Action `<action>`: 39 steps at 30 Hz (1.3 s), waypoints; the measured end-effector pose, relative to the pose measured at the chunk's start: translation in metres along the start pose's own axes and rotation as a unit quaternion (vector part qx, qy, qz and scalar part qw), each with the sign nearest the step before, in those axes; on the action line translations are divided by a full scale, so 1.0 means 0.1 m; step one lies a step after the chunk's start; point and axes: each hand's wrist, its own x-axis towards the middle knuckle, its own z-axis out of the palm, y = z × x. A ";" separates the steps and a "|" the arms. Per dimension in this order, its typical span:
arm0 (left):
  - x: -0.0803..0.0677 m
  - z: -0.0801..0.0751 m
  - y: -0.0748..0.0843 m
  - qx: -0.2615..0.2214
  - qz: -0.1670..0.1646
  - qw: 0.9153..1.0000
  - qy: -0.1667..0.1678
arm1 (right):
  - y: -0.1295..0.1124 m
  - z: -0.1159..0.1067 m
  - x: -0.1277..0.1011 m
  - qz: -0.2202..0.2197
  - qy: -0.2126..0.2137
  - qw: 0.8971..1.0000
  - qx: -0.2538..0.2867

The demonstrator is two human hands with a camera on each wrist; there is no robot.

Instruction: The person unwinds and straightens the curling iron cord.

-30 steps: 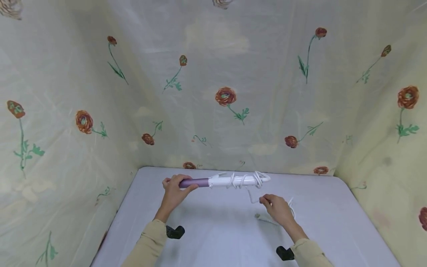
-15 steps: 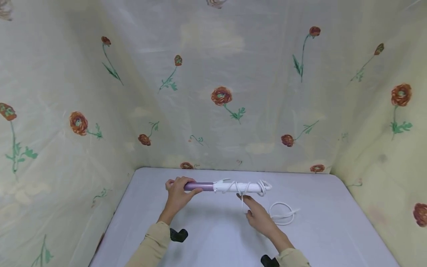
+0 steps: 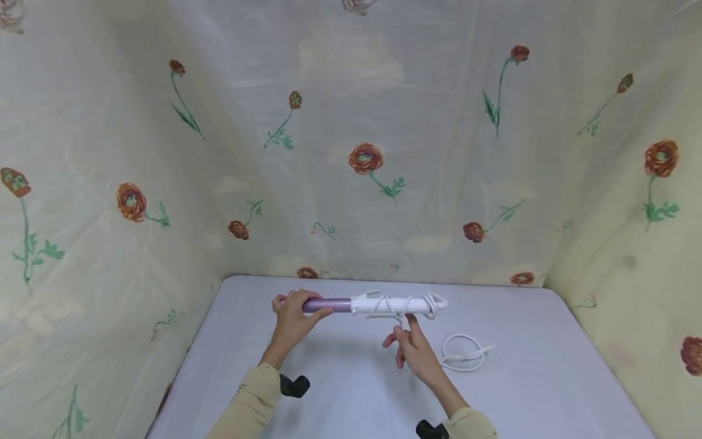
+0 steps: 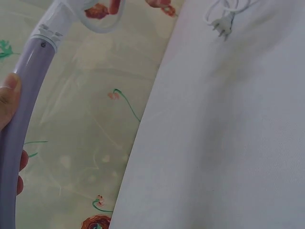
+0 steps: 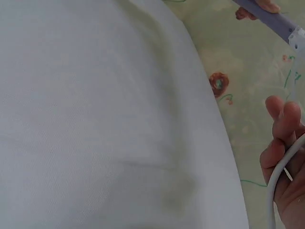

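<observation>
My left hand (image 3: 293, 318) grips the purple handle (image 3: 326, 305) of a hair styling wand and holds it level above the table's far side. Its white barrel (image 3: 397, 302) has a white cord wound round it. In the left wrist view the handle (image 4: 24, 95) runs past my thumb. My right hand (image 3: 411, 346) is just below the barrel, fingers spread and fairly straight, index tip at the hanging cord. The cord (image 5: 279, 179) lies across that hand's fingers (image 5: 282, 119). More cord lies in a loop (image 3: 463, 356) on the table, with its plug (image 4: 221, 26) beside it.
The white table (image 3: 340, 396) is walled on three sides by pale cloth printed with red flowers (image 3: 364, 158). Black wrist-camera mounts (image 3: 293, 385) show near both sleeves.
My right hand moved left from the loose cord on the table up to the barrel's underside, and its fingers spread. The left hand and wand stayed nearly still.
</observation>
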 end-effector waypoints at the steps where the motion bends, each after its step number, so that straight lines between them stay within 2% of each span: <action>1: 0.00 0.00 0.00 0.002 0.000 1.000 -0.001 | 0.01 0.01 0.00 0.002 0.006 1.000 -0.020; 2: 0.00 0.00 0.00 0.003 -0.001 1.000 -0.002 | 0.02 0.02 0.01 0.002 0.014 0.999 -0.043; 4: 0.00 0.00 0.01 0.006 -0.001 1.000 -0.003 | 0.03 0.03 0.01 -0.029 0.031 0.993 -0.111; 6: 0.00 0.00 0.01 0.010 -0.001 1.000 -0.002 | 0.05 0.04 0.01 -0.083 0.043 0.978 -0.187; 9: 0.00 0.01 0.00 0.016 -0.001 1.000 0.001 | 0.03 0.04 -0.01 -0.167 0.046 0.945 -0.277; 10: -0.01 0.01 0.00 0.017 -0.001 1.000 0.002 | 0.01 0.04 -0.03 -0.178 0.040 0.939 -0.292; 12: -0.02 0.01 -0.01 0.018 -0.002 1.000 0.002 | -0.04 0.05 -0.09 -0.171 0.025 0.937 -0.304; 15: -0.03 0.01 -0.01 0.019 -0.004 1.000 0.004 | -0.11 0.06 -0.18 -0.139 0.029 0.947 -0.289; 17: -0.02 0.01 -0.02 0.023 -0.004 1.000 0.006 | -0.12 0.06 -0.21 -0.135 0.038 0.955 -0.261; 21: -0.02 0.01 -0.03 0.026 0.001 1.000 0.010 | -0.12 0.03 -0.26 -0.177 0.052 0.965 -0.188; 26: -0.05 0.02 -0.04 0.029 -0.004 1.000 0.003 | -0.20 -0.04 -0.35 -0.217 0.071 0.968 -0.106; 29: -0.07 0.02 -0.04 0.028 -0.007 1.000 0.005 | -0.35 -0.10 -0.40 -0.242 0.080 0.962 -0.095; 31: -0.07 0.02 -0.05 0.027 -0.006 1.000 0.009 | -0.42 -0.15 -0.39 -0.262 0.090 0.955 -0.106; 35: -0.07 0.04 -0.07 0.030 -0.003 0.999 0.012 | -0.43 -0.30 -0.27 -0.309 0.114 0.931 -0.156; 39: -0.07 0.04 -0.07 0.024 0.001 1.000 0.010 | -0.44 -0.47 -0.13 -0.348 0.117 0.909 -0.196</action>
